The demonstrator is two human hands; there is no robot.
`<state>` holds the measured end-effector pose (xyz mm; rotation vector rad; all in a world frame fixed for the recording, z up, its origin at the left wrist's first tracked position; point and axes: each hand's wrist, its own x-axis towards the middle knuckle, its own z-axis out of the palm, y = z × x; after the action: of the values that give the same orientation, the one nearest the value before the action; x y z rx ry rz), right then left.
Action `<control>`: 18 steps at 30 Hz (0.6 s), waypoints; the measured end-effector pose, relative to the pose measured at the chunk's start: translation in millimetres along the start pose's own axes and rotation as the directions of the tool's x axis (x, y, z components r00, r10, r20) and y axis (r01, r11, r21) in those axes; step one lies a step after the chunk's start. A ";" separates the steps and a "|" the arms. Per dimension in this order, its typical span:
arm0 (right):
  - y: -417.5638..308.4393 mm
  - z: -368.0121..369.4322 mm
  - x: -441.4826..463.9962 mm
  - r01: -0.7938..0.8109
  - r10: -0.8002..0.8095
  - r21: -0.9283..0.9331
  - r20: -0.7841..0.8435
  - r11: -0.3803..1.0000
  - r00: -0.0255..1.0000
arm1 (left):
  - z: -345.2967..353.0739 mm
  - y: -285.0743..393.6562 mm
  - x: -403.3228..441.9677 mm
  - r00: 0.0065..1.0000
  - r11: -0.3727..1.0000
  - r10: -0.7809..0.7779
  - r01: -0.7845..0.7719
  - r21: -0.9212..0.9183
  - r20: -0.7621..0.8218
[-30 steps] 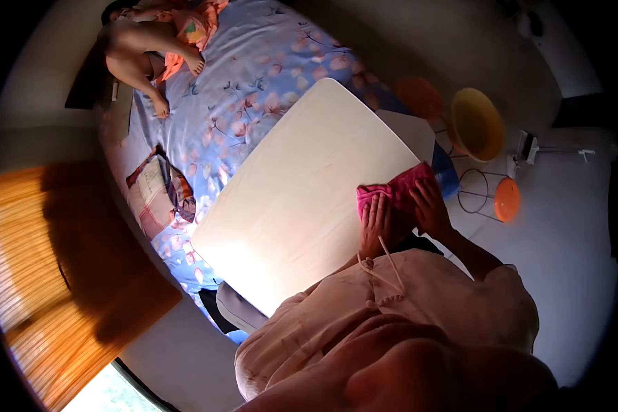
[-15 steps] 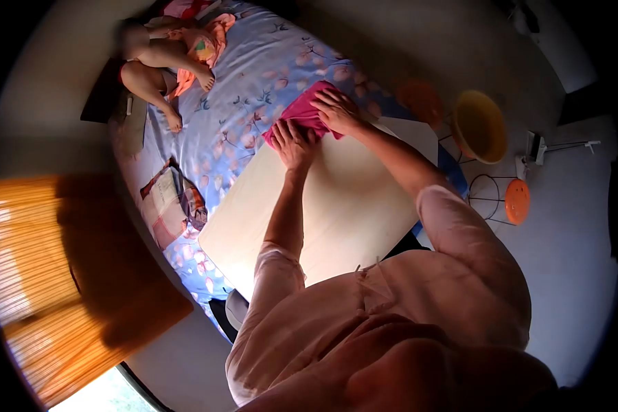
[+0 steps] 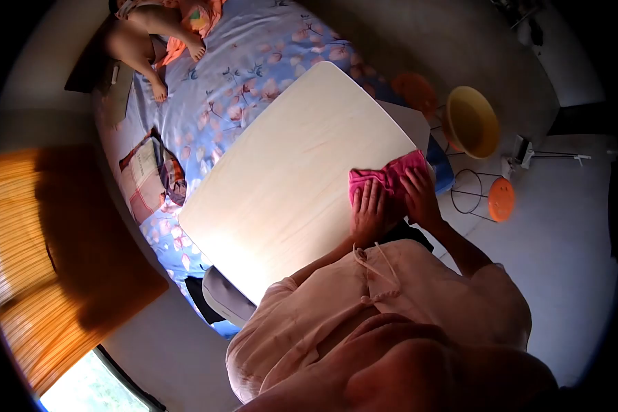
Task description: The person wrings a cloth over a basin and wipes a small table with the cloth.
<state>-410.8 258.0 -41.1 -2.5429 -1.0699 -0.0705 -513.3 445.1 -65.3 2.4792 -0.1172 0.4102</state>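
Note:
A pink cloth [image 3: 395, 173] lies bunched on the near right corner of a pale wooden tabletop [image 3: 288, 172]. My left hand [image 3: 369, 209] rests flat on the cloth's left part, fingers extended. On its right part, close to the table's edge, my right hand [image 3: 420, 196] presses down with the fingers stretched out. Both hands are near my body, and neither is closed round the cloth.
Beyond the table is a bed with a blue floral sheet [image 3: 220, 75], where a person's bare legs [image 3: 141, 58] show. A folded plaid item [image 3: 144, 178] lies on it. At the right stand a yellow basin [image 3: 470, 122] and an orange stool [image 3: 501, 200].
Half a second ago both hands and the pink cloth were at the table's far end; they have come back toward my body, at the near right corner. The view has shifted slightly.

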 end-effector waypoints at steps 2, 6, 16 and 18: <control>-0.6 11.0 -0.4 -0.010 0.010 0.002 -0.014 1.000 1.000 | -11.6 -2.5 1.9 1.000 0.999 -0.024 0.024 -0.047 -0.008; -19.7 28.2 111.8 0.107 -0.106 0.017 -0.038 0.994 0.994 | -51.2 -66.2 49.1 0.988 0.986 -0.103 0.117 0.116 -0.116; -93.8 76.9 128.3 0.362 -0.357 0.075 -0.072 0.929 0.931 | -93.7 -117.6 -36.3 0.948 0.899 -0.237 0.297 0.323 -0.211; -101.2 63.6 58.9 0.443 -0.450 0.157 0.011 0.883 0.893 | -99.7 -65.6 -93.1 0.946 0.914 -0.296 0.321 0.248 -0.135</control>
<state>-446.0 385.6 -56.0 -2.1267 -1.6001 -0.0491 -616.2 555.8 -56.0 2.6744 0.3917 0.4277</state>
